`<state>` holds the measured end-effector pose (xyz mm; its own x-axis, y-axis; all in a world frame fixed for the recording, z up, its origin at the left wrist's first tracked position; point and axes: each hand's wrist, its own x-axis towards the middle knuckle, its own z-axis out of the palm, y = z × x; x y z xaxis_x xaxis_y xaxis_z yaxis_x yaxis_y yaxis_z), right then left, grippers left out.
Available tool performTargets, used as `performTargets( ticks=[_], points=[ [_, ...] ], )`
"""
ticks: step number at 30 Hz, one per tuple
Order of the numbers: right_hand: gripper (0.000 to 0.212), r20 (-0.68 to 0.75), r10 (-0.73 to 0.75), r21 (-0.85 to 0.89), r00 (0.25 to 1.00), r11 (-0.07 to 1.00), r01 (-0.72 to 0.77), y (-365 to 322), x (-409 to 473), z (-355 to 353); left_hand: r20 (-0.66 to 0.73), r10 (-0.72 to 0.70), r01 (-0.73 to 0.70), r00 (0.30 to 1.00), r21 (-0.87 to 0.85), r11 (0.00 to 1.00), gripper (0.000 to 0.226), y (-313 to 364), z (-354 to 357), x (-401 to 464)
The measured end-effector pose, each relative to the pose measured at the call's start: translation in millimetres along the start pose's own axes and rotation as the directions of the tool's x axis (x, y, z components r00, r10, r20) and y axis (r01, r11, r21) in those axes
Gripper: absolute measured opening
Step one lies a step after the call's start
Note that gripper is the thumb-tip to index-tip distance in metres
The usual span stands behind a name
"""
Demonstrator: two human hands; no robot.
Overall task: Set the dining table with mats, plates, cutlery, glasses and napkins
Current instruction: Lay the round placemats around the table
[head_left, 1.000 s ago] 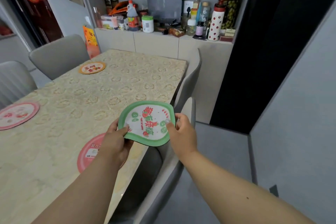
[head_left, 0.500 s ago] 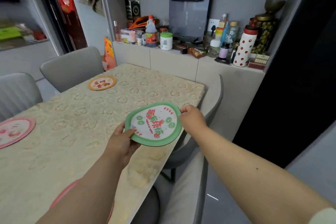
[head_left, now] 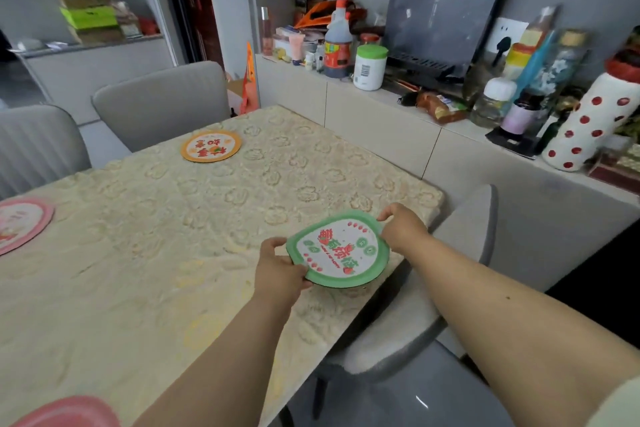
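A green-rimmed mat [head_left: 337, 250] with red print sits low over the right edge of the beige patterned table [head_left: 180, 236]; whether it touches the cloth I cannot tell. My left hand [head_left: 278, 269] pinches its near left rim. My right hand [head_left: 401, 225] grips its far right rim. An orange mat [head_left: 211, 146] lies at the far left side. A pink mat [head_left: 20, 222] lies at the left edge, and another pink mat [head_left: 69, 412] shows at the bottom.
Grey chairs stand at the left [head_left: 162, 100] and under the table's right edge [head_left: 460, 253]. A sideboard [head_left: 381, 121] behind the table is crowded with bottles, a white jar [head_left: 370, 68] and a dotted flask [head_left: 588, 125].
Both hands have carried the green mat forward from off the table's corner to over its right edge, lowering it toward the cloth. My view has moved along the table.
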<state>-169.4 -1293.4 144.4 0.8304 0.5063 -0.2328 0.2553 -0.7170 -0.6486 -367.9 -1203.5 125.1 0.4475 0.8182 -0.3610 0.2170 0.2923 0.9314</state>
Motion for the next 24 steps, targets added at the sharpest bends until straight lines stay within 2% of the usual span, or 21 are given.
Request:
performTargets(
  ticks=[4, 7, 12, 16, 21, 24],
  points=[
    [0.024, 0.116, -0.063, -0.170, 0.991, 0.982, 0.082, 11, 52, 2, -0.084, -0.052, 0.065, 0.995, 0.153, 0.986, 0.023, -21, 36, 39],
    [0.020, 0.218, -0.032, -0.313, 0.975, 0.944, 0.101, 15, 85, 13, -0.083, -0.059, 0.080, 0.995, 0.290, 0.954, 0.032, -39, 47, 58],
    [0.022, 0.298, -0.003, -0.411, 0.955, 0.902, 0.131, 26, 119, 38, -0.032, -0.087, 0.092, 0.996, 0.437, 0.895, 0.038, -55, 54, 67],
    [0.021, 0.335, 0.056, -0.475, 0.941, 0.872, 0.118, 32, 125, 46, 0.015, -0.078, 0.054, 0.997, 0.587, 0.808, 0.043, -56, 53, 68],
    [0.021, 0.288, -0.011, -0.613, 0.957, 0.766, 0.194, 12, 110, 41, 0.026, -0.127, 0.088, 0.992, 0.587, 0.805, 0.043, -48, 43, 64],
    [0.020, 0.321, -0.056, -0.550, 0.945, 0.801, 0.234, -12, 95, 46, -0.041, -0.143, 0.145, 0.989, 0.485, 0.862, 0.040, -34, 30, 54]
  ],
)
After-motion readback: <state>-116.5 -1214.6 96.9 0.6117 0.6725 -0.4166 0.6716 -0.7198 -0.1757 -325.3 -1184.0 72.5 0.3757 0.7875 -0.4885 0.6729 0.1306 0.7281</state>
